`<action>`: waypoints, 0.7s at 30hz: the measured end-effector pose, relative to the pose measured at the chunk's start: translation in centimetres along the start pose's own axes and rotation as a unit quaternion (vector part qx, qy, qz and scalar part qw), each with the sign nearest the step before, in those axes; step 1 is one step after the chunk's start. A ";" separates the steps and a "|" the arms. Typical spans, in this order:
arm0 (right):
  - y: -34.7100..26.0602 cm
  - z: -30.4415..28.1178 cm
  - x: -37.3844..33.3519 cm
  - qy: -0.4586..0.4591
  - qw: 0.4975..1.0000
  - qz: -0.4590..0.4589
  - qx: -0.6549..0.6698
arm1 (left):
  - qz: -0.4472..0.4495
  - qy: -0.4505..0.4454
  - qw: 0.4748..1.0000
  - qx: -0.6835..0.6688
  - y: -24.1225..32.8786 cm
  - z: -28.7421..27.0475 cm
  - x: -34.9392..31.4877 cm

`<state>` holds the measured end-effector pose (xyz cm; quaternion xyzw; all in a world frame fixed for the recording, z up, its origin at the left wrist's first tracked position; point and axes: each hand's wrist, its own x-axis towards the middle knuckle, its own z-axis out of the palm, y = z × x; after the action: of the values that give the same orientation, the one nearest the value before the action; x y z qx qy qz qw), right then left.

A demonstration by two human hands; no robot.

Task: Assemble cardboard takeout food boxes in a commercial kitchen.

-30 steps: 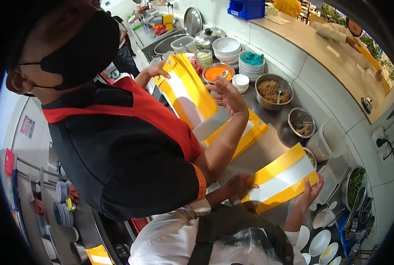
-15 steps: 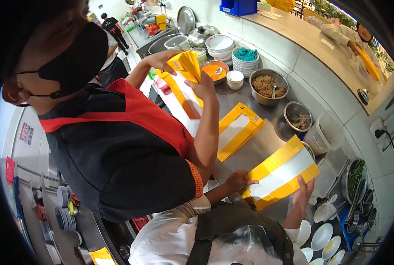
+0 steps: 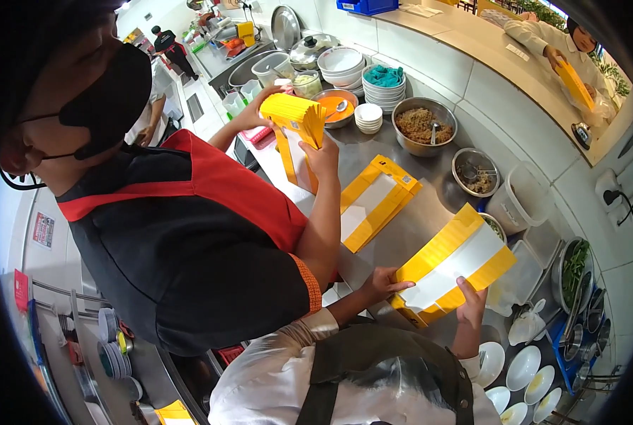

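Left hand: The wearer's bare left hand (image 3: pixel 378 285) is clamped on the near left end of a thick stack of flat yellow paper pieces with a broad white band (image 3: pixel 452 263); thumb on top, other fingers mostly hidden.
Right hand: The bare right hand (image 3: pixel 471 308) pinches the same stack's lower edge, thumb on its face, other fingers behind.
Just changed: The right fingers have shifted from the stack's right end to its lower edge, and more of its layering seems to show, so the stack looks re-gripped between both hands.
White oval bowls (image 3: pixel 524 367): Below and right of the right fingers.
Second yellow-and-white stack (image 3: pixel 380 202): Beyond the left fingers, flat on the shiny steel counter (image 3: pixel 430 209).
Clear plastic tub (image 3: pixel 508 211): Past the right fingers, beyond the held stack.
Round steel bowl of brown food (image 3: pixel 424 149): Farther ahead, by the wall.
Co-worker in black top and red apron (image 3: pixel 210 166): Left of the left fingers, both hands round a third yellow-and-white stack (image 3: pixel 293 110).
Person across the ledge (image 3: pixel 529 34): Farthest from the fingers, holding a long yellow object (image 3: pixel 575 83).
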<state>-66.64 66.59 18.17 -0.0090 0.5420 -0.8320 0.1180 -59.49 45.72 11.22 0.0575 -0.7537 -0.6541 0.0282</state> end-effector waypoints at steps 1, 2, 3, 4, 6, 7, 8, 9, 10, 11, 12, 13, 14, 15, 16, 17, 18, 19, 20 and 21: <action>0.0 0.0 0.0 0.001 1.000 0.000 0.000 | -0.005 -0.001 1.000 -0.007 0.2 0.1 0.0; -0.1 -0.1 0.1 0.010 1.000 0.000 0.001 | -0.010 -0.003 1.000 -0.015 0.4 0.2 0.0; -0.2 -0.2 0.2 0.020 1.000 0.000 0.001 | -0.010 -0.005 1.000 -0.016 0.6 0.4 0.1; -0.3 -0.2 0.2 0.023 1.000 -0.001 -0.001 | -0.010 -0.006 1.000 -0.013 1.0 0.4 0.3; -0.4 0.1 0.7 0.023 1.000 -0.014 0.017 | -0.011 -0.014 1.000 -0.014 0.4 0.1 1.0; -0.3 0.4 1.1 0.019 0.999 -0.011 0.027 | -0.011 -0.005 0.998 -0.060 -1.0 -0.1 1.4; -0.1 0.8 1.6 0.021 0.999 -0.008 0.036 | -0.015 -0.002 0.994 -0.108 -1.9 0.1 1.5; -0.2 1.3 2.0 0.018 0.999 -0.018 0.037 | -0.018 0.005 0.993 -0.118 -0.9 0.0 1.8; -0.2 2.0 2.7 0.016 0.999 -0.031 0.039 | -0.020 0.009 0.992 -0.126 0.0 -0.6 2.3; -0.2 2.6 3.5 0.009 0.999 -0.031 0.014 | -0.065 -0.005 0.988 -0.139 0.7 -1.4 2.5; -0.3 3.1 4.4 -0.003 0.999 -0.033 -0.010 | -0.106 -0.016 0.983 -0.148 1.0 -2.3 2.8; -0.6 3.5 5.1 -0.040 0.993 -0.050 -0.096 | -0.104 -0.022 0.983 -0.152 0.9 -3.1 3.0; -1.0 3.8 5.7 -0.077 0.978 -0.067 -0.182 | -0.140 -0.062 0.969 -0.192 0.5 -3.7 3.4; -1.9 3.9 5.9 -0.125 0.963 -0.085 -0.225 | -0.177 -0.100 0.952 -0.231 0.1 -4.2 3.8; -3.1 4.4 5.8 -0.174 0.943 -0.100 -0.267 | -0.175 -0.102 0.951 -0.235 0.1 -4.7 4.2; -4.8 6.3 5.3 -0.229 0.930 -0.171 -0.233 | -0.166 -0.109 0.970 -0.139 0.3 -5.1 4.5; -6.4 6.9 4.9 -0.229 0.930 -0.166 -0.236 | -0.157 -0.115 0.980 -0.043 0.5 -5.8 4.6; -7.9 6.5 4.9 -0.304 0.863 -0.272 -0.298 | -0.161 -0.132 0.977 -0.044 -1.2 -6.3 -1.9; -8.4 6.8 4.5 -0.394 0.770 -0.367 -0.344 | -0.119 -0.013 0.991 0.057 -1.2 -8.1 -3.3; -8.6 6.7 3.9 -0.400 0.727 -0.393 -0.396 | -0.070 0.095 0.981 0.157 -1.1 -9.7 -3.4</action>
<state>-71.09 63.11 28.28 -0.5991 0.6728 -0.4332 -0.0281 -54.92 36.47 11.67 0.1762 -0.8348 -0.5197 0.0444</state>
